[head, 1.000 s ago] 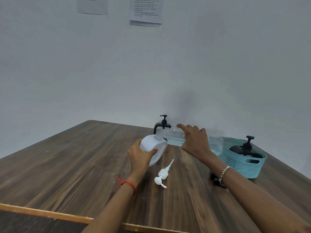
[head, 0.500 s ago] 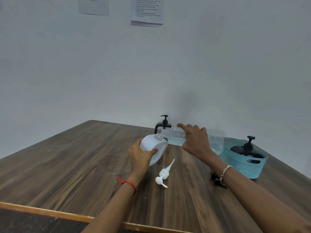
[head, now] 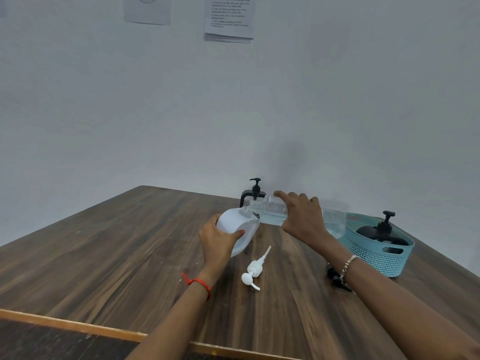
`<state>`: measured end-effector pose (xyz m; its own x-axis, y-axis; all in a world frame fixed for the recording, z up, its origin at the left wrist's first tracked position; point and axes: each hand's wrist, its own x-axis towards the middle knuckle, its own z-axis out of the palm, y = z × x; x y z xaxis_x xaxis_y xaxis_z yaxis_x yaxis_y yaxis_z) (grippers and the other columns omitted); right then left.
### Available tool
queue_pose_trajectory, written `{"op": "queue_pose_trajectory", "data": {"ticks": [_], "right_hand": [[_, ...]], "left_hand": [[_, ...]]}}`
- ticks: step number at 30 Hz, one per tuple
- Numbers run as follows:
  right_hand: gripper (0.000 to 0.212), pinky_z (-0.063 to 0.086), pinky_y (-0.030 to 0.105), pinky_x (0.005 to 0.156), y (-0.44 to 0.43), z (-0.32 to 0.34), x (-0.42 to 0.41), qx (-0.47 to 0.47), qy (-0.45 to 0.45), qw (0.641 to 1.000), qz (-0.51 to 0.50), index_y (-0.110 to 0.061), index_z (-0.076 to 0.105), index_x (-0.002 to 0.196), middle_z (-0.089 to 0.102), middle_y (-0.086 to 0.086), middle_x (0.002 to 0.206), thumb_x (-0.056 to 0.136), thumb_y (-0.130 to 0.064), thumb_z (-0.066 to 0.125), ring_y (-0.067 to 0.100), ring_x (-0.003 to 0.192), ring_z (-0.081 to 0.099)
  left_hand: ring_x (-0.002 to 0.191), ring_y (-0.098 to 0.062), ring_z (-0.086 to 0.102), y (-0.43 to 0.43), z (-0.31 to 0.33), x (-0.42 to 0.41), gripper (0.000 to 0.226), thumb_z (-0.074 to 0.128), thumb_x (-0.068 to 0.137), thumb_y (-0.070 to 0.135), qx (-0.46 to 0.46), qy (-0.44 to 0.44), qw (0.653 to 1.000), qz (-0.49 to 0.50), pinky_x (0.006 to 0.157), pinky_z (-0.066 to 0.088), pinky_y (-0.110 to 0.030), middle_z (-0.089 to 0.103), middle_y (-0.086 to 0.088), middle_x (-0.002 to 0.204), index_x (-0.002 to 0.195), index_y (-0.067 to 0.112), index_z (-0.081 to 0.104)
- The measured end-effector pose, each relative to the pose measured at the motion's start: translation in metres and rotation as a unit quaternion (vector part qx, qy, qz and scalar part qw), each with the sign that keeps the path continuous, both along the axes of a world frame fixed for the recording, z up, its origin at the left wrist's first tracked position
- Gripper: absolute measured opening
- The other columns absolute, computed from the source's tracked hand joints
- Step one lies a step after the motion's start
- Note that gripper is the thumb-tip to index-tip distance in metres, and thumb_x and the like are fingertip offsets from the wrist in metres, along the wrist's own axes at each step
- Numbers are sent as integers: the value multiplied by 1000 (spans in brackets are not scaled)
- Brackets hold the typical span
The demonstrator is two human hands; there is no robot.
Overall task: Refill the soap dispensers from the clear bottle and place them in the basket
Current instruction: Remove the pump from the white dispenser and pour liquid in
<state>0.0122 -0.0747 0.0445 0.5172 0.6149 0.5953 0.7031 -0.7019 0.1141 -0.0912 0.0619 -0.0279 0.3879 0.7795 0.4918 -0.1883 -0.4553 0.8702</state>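
Note:
My left hand (head: 217, 240) grips a white soap dispenser (head: 237, 224) with its pump off, tilted towards the right. My right hand (head: 302, 216) holds the clear bottle (head: 275, 210) nearly level, its mouth at the dispenser's open neck. Liquid fills the lower part of the bottle. The white pump (head: 253, 271) lies on the table in front of the dispenser. A black-pump clear dispenser (head: 253, 194) stands behind the two. A black dispenser (head: 381, 232) rests in the teal basket (head: 376, 253) at the right.
A small black cap or pump part (head: 335, 278) lies on the wooden table (head: 117, 255) beside my right forearm. The table's light wooden edge runs along the bottom. A pale wall with two paper sheets rises behind the table.
Both hands and the bottle hold almost the same pose. The view has shifted very slightly.

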Motion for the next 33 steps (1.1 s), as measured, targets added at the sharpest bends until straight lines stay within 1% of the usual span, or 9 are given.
{"op": "queue_pose_trajectory", "data": {"ticks": [4,10,17,22,27,33], "right_hand": [[67,36,39,88,2,-1,1,1,5,1000,4,-28,38,136,61,2,110,73,-11,55,27,99,54],[67,36,38,88,0,-1,2,-4,0,1000,0,-28,38,136,61,2,112,74,-12,55,27,101,54],[66,36,38,89,0,0,1,-7,-7,1000,-1,-28,38,136,61,2,114,75,-13,54,27,102,54],[66,36,39,89,0,-1,1,-8,-10,1000,-1,-28,37,137,61,2,115,75,-14,55,27,103,54],[66,35,38,89,1,-1,0,-10,-13,1000,-1,-28,37,137,60,3,114,75,-13,54,27,103,54],[66,35,38,90,1,-1,0,-16,-8,1000,-1,-29,36,138,60,2,115,76,-16,56,26,104,53]], "left_hand": [[85,-14,54,0,-1,-1,47,85,60,14,-1,2,1000,1,69,41,-26,59,0,91,101,5,63],[89,-13,52,-2,-1,0,51,85,62,15,1,9,1000,4,71,42,-26,64,-7,103,106,4,62],[87,-17,56,-2,-1,0,47,86,59,13,-15,-1,1000,1,70,42,-27,64,-5,95,100,5,64],[85,-16,54,-1,-2,1,48,86,59,14,-12,5,1000,6,70,42,-27,65,-8,98,100,4,64],[91,-19,56,-1,-3,1,51,86,59,15,-13,12,1000,7,74,46,-30,66,-10,102,103,4,63],[86,-14,51,-1,-4,-1,50,85,61,13,-14,9,1000,1,73,43,-27,65,-10,104,105,3,62]]}}
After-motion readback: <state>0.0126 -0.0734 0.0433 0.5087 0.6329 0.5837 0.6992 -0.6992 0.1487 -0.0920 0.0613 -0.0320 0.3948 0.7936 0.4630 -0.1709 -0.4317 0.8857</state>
